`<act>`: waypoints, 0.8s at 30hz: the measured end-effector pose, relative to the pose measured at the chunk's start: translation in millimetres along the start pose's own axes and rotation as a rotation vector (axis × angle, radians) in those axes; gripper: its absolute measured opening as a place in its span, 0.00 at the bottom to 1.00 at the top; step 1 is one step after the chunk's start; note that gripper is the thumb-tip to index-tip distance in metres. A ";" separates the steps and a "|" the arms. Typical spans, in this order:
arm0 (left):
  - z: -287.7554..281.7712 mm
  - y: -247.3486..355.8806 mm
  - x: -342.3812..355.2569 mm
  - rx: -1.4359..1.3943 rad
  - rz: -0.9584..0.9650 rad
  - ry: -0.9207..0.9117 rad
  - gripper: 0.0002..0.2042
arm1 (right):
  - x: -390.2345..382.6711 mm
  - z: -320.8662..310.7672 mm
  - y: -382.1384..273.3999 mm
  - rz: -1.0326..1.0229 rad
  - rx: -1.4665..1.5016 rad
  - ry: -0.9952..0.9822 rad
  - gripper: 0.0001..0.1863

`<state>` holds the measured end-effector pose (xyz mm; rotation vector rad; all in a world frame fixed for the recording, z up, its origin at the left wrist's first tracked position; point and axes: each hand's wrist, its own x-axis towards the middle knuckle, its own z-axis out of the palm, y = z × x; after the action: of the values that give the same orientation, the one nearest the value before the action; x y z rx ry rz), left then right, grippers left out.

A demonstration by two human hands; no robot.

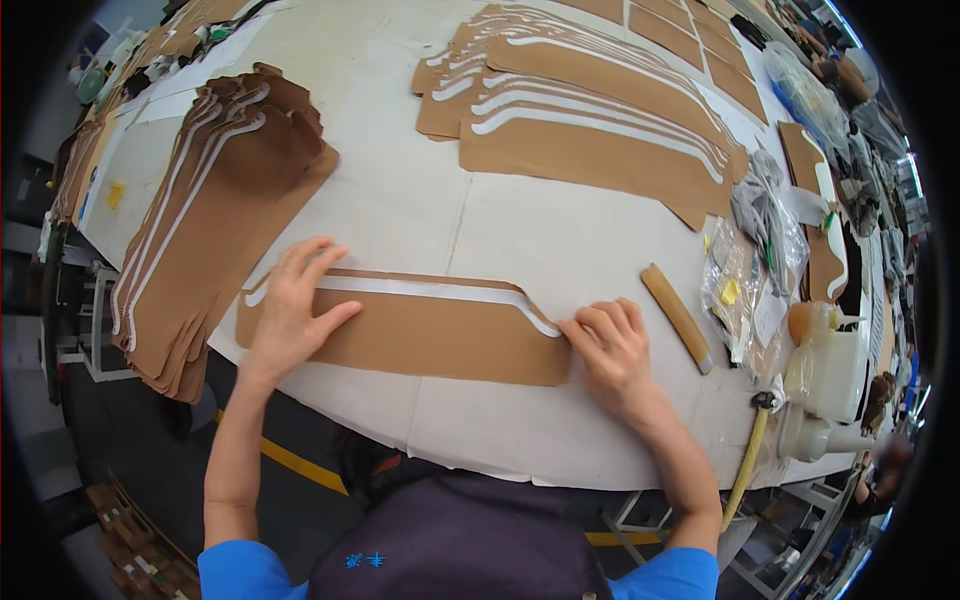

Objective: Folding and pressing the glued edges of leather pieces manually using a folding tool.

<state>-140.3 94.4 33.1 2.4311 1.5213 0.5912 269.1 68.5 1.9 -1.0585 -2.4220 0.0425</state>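
A long brown cardboard piece (pixel 430 340) lies flat on the white table (pixel 520 240) in front of me. A white strip (pixel 420 289) runs along its upper edge. My left hand (pixel 292 310) lies flat and spread on the piece's left end, pressing it down. My right hand (pixel 612 345) rests at the piece's right end, fingertips pinching or pressing the end of the white strip.
A fanned stack of similar brown pieces (pixel 205 200) lies at the left, another stack (pixel 590 110) at the far middle. A wooden tool (pixel 677 317) lies to the right of my right hand. Plastic bags (pixel 750 260) and squeeze bottles (pixel 822 365) stand at the right edge.
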 end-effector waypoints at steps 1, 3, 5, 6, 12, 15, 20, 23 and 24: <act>-13.0 -12.6 -6.2 0.043 -0.145 -0.031 0.30 | -0.3 -8.8 0.3 0.021 -0.038 0.005 0.21; -28.5 -23.7 -20.2 0.044 -0.181 -0.107 0.33 | -7.1 -35.5 -2.8 0.089 -0.112 -0.014 0.20; -30.4 -26.4 -29.3 -0.048 -0.192 -0.149 0.34 | -18.2 -70.8 -5.3 0.189 -0.197 -0.101 0.19; -26.5 -23.8 -24.6 -0.049 -0.206 -0.140 0.34 | -21.4 -86.9 -7.9 0.248 -0.246 -0.168 0.18; -23.8 -21.5 10.2 -0.183 -0.294 -0.323 0.22 | 46.0 -80.2 -25.3 0.188 0.088 -0.279 0.16; -20.6 -28.6 2.1 -0.199 -0.305 -0.308 0.17 | 103.6 -23.3 -39.7 0.008 0.342 -0.250 0.17; -0.9 -36.5 -11.2 -0.312 -0.156 -0.002 0.12 | 183.5 88.0 -81.4 -0.109 0.571 -0.156 0.20; 3.5 -40.5 -20.7 -0.407 -0.203 -0.014 0.10 | 210.0 116.7 -98.9 0.022 0.650 -0.466 0.16; 5.5 -36.8 -24.2 -0.407 -0.214 -0.007 0.10 | 211.2 122.7 -98.5 0.012 0.652 -0.474 0.16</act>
<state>-177.0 89.1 8.7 1.9389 1.4639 0.7608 24.9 166.9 5.5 -0.8073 -2.4965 1.1154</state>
